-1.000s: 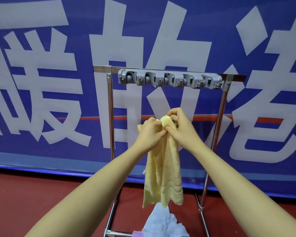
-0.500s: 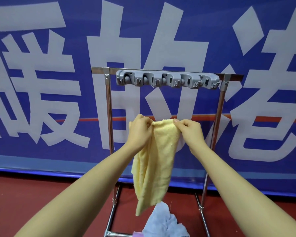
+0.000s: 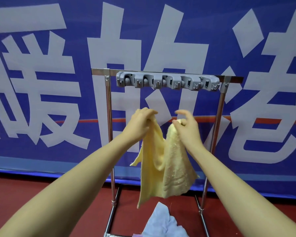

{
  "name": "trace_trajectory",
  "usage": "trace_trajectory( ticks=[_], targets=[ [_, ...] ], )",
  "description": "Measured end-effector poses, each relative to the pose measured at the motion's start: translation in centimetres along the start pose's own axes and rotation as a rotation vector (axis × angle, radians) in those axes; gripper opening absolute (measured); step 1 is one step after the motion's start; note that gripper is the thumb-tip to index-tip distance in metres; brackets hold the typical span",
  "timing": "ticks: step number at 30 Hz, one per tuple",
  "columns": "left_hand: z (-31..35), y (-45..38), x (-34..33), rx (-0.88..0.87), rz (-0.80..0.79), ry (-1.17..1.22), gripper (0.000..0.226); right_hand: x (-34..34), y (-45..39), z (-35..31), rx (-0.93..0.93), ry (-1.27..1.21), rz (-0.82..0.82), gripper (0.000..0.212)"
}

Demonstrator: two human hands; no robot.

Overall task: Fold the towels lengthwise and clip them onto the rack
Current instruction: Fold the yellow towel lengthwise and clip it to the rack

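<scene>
1. two hands hold one yellow towel (image 3: 167, 161) up in front of the rack (image 3: 167, 73), seen from the head view, the only view.
2. left hand (image 3: 140, 120) has its fingers (image 3: 149, 112) curled over one top corner of the towel, gripping it tight.
3. right hand (image 3: 186, 124) pinches the other top corner between thumb and a curled finger; its remaining fingers are spread loosely above the cloth.
4. both hands are apart, level with each other, below the clip bar (image 3: 167, 82) and not touching it.
5. between the hands the towel's top edge sags in a v; the cloth hangs down in two loose lobes, the right one wider, with a narrow strip trailing lowest on the left.
6. the clip bar is grey, fixed along the rack's top rail, with a row of clips; none of them holds any cloth.
7. the rack is a chrome frame with two upright posts and feet on the red floor (image 3: 41, 194).
8. one pale blue towel (image 3: 162, 223) lies crumpled on the floor at the rack's foot, just under the yellow one and apart from it.
9. behind the rack hangs a blue banner (image 3: 41, 82) with big white characters and a red stripe across it.
</scene>
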State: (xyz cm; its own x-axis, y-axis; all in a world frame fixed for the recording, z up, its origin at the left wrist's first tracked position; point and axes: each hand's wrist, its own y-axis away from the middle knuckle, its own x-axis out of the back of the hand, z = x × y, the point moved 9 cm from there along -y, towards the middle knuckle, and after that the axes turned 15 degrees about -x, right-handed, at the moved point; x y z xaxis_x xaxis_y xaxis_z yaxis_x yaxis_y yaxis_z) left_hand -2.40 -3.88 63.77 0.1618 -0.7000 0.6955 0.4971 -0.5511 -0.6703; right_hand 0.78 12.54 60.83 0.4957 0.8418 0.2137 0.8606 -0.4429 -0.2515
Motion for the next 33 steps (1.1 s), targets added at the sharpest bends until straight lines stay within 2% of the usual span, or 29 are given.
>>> trace_trajectory(
  ticks=[4,7,9,11,15,19,23,25,28,33],
  targets=[
    [1.9,-0.6,-0.3,-0.068,0.077,0.174,0.041,-3.0,0.3,-0.2,-0.011,0.158,-0.154,0.02],
    [2.2,-0.8,-0.5,-0.019,0.105,0.293,0.037,-3.8,0.4,-0.1,-0.038,0.163,-0.19,0.011],
    [1.4,-0.6,-0.3,0.053,0.15,0.285,0.03,-3.2,0.2,-0.3,-0.036,0.132,-0.141,0.017],
    [0.4,0.0,-0.9,0.113,0.118,0.23,0.027,-2.4,-0.1,-0.7,-0.026,0.098,-0.083,0.02],
    [0.0,1.7,-3.0,0.102,-0.028,-0.001,0.025,-1.6,-0.1,-1.2,-0.018,0.014,-0.051,0.019],
    [0.3,2.1,-2.9,0.098,0.033,-0.066,0.024,-1.0,-0.1,-1.2,-0.021,0.009,-0.007,0.018],
    [-0.4,2.3,-0.8,0.184,0.255,0.105,0.023,0.9,-0.3,-0.4,-0.059,0.002,0.092,0.015],
    [-0.9,2.0,0.2,0.236,0.315,0.174,0.019,1.9,-0.4,0.2,-0.095,-0.044,0.131,0.012],
    [-1.6,1.1,1.1,0.302,0.37,0.259,0.006,2.9,-0.8,0.7,-0.124,-0.102,0.157,0.012],
    [-2.8,-0.9,1.7,0.362,0.336,0.212,0.02,5.3,-1.8,1.7,-0.167,-0.092,0.294,0.025]
  ],
)
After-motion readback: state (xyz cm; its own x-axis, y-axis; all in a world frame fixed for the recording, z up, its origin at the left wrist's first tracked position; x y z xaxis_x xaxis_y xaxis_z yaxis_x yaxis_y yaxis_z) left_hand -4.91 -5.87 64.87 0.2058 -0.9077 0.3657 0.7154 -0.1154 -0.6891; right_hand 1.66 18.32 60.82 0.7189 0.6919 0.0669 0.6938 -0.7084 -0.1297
